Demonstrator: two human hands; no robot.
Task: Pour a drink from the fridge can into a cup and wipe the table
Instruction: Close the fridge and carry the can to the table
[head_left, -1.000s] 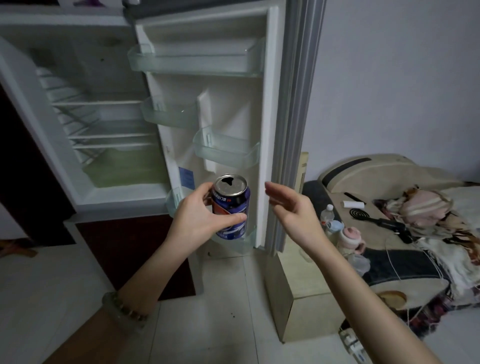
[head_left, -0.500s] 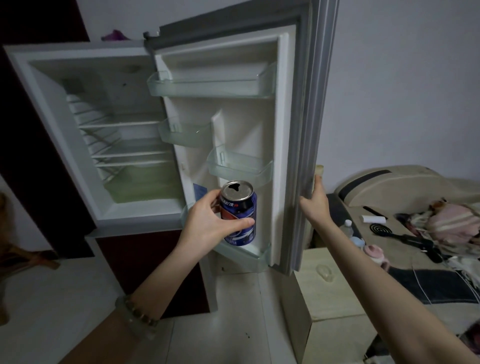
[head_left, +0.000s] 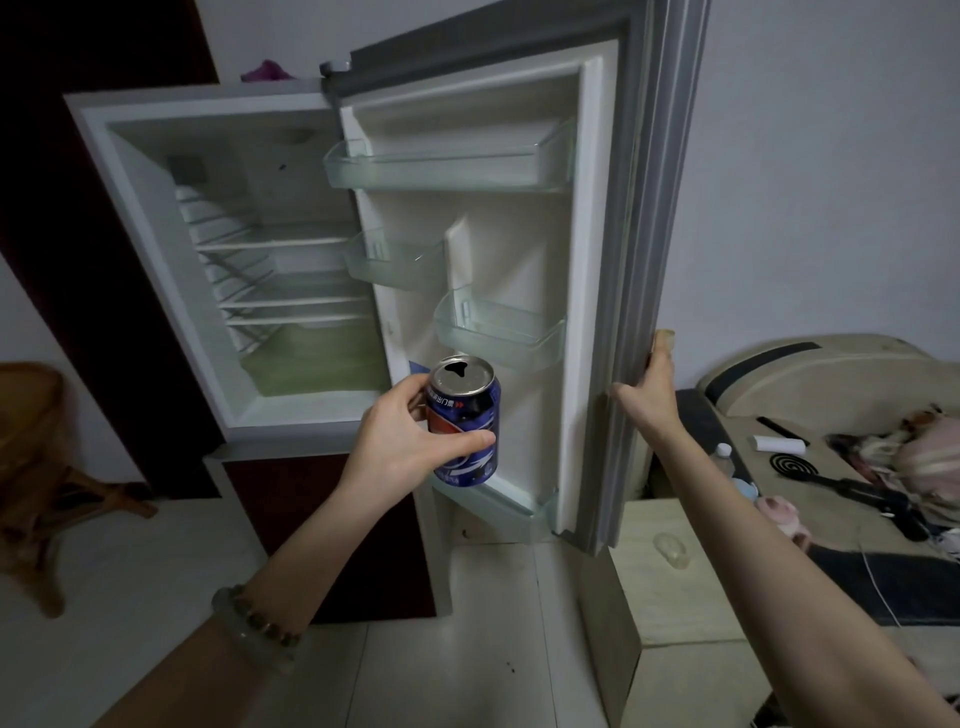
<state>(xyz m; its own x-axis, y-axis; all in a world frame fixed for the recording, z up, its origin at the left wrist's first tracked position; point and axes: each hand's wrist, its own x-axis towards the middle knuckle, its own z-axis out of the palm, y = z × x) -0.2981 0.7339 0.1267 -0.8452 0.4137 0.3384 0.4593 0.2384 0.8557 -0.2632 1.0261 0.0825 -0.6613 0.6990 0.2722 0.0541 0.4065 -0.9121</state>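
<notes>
My left hand (head_left: 400, 441) grips a blue drink can (head_left: 467, 421) upright, its top opened, just in front of the bottom shelf of the fridge door (head_left: 587, 249). The door stands wide open with bare clear shelves. My right hand (head_left: 647, 387) is wrapped around the door's outer edge at mid height, fingers behind it and thumb in front. The fridge compartment (head_left: 260, 270) to the left shows only bare wire racks. No cup or cloth is in view.
A low pale cabinet (head_left: 675, 587) stands right under the door. A sofa (head_left: 831, 441) at the right carries clothes, a black coil and small bottles. A wooden chair (head_left: 36, 467) stands at the far left on the light tiled floor.
My right hand has reached from beside the can to the door's outer edge and taken hold of it. The can in my left hand has stayed near the bottom door shelf.
</notes>
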